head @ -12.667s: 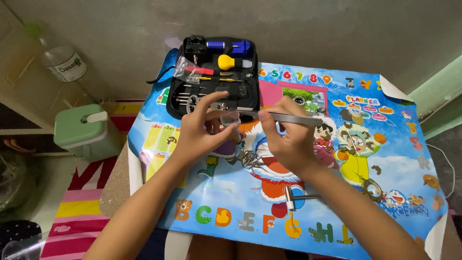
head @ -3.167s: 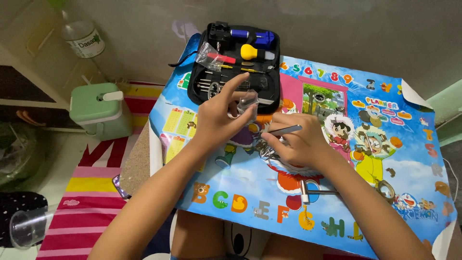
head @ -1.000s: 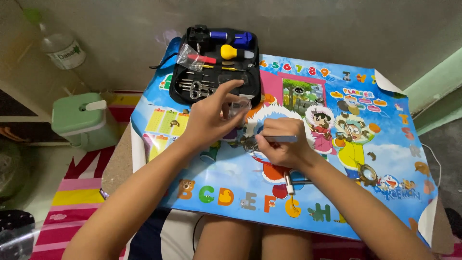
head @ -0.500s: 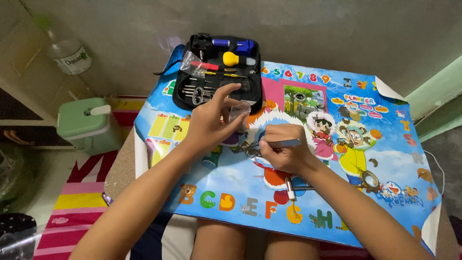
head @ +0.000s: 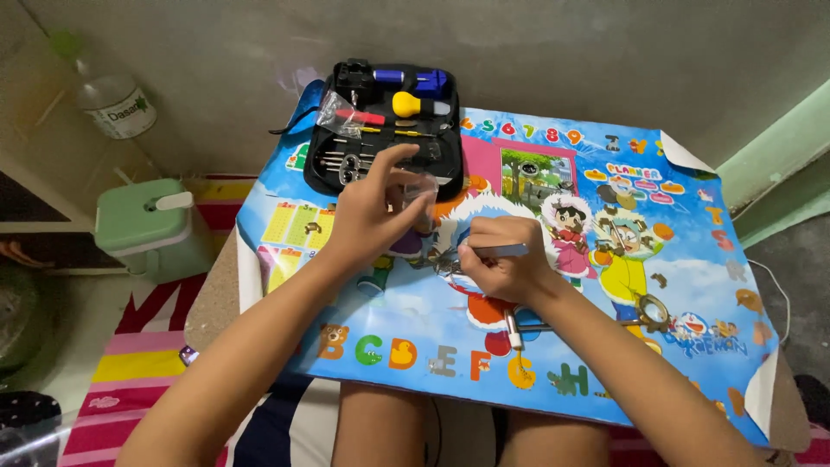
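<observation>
Left hand [head: 367,220] fingers pinching small clear plastic bag [head: 421,186]. Right hand [head: 501,264] fingers clamping slim metal tool [head: 501,252], tip meeting watch parts [head: 445,259] between both hands on desk [head: 692,285].

One head-worn camera looks steeply down and forward from close above the person's lap, over both forearms onto the bench [head: 285,363]. The far wall fills the top edge, the floor the left side.

Slim metal tweezers [head: 500,252] level over the poster, small clear plastic bag [head: 420,187] (crumpled) just above.
</observation>
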